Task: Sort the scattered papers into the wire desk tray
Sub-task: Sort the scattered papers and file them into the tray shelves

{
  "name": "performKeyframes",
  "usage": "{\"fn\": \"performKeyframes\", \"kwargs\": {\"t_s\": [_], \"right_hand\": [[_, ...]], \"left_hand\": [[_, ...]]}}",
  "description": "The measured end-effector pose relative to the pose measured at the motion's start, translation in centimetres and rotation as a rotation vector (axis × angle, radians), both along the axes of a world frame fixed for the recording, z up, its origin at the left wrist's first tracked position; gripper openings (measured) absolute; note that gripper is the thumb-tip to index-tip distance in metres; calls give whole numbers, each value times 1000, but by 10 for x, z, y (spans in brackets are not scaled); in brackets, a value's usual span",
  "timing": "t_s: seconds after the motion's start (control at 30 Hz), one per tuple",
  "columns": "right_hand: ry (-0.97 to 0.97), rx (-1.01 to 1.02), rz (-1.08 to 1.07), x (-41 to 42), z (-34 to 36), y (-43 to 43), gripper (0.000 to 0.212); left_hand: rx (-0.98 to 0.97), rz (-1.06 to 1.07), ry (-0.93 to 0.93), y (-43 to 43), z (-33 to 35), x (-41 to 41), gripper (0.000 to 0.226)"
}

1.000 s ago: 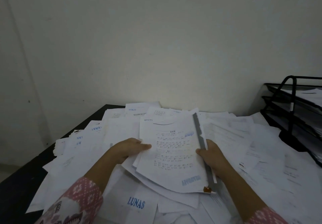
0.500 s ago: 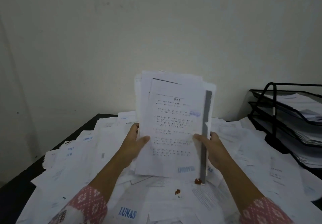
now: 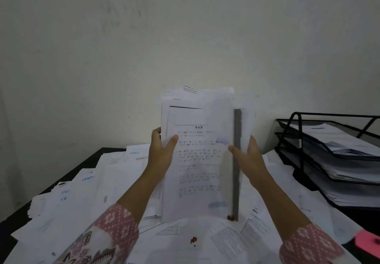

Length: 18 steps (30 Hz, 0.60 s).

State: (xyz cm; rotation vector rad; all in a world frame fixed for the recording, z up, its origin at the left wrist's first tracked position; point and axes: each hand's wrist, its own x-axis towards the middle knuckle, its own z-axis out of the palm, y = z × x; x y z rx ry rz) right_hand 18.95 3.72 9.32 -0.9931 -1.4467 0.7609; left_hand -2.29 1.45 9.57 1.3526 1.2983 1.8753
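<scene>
Two hands held one upright sheaf of white printed papers (image 3: pixel 197 161) between them, its lower edge standing on the scattered white sheets (image 3: pixel 86 198) that covered the dark worktop (image 3: pixel 90 161). Your left hand (image 3: pixel 161 154) gripped the sheaf's left edge, thumb pressed on the front page and fingers curled behind. Your right hand (image 3: pixel 249 161) had its grip on the right edge, thumb across the front beside a grey plastic binding strip (image 3: pixel 237 161) that ran down that side, the remaining fingers hidden behind the pages. A small reddish-brown fastener (image 3: pixel 230 218) sat at the foot of the strip, and a second reddish-brown bit (image 3: pixel 193 239) lay on the loose sheets below the sheaf, nearer to you. Both sleeves were pink with a white pattern (image 3: pixel 121 222). To the right of your right hand, well apart from the sheaf, stood the black wire desk tray (image 3: pixel 298 140) with stacked tiers, each already holding papers. A pink card (image 3: pixel 368 241) lay at the worktop's near right corner. Blue stamped lettering showed on several sheets to the left of your left hand, blurred beyond reading.
</scene>
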Motion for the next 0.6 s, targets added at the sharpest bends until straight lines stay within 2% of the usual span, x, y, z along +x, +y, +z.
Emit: {"fn": "performKeyframes", "kwargs": {"t_s": [0.03,0.1,0.2,0.3,0.43,0.6], "right_hand": [[9,9,-11,1,2,0,57],[37,36,-28,2,5,-3,35],[120,65,-25,4,12,-6,14],[203,99,-31,7,17,-6,13],[220,144,-48,7,23,-6,29],[193,148,-60,6,28,-5,17]], "left_hand": [[-8,-2,-12,0,0,3,38],[-32,-10,-54,1,-1,8,42],[30,-43,-139,-4,0,12,25],[117,-32,-127,-8,3,12,27],[181,-11,-85,-10,10,14,34],[204,52,62,-11,16,19,22]]}}
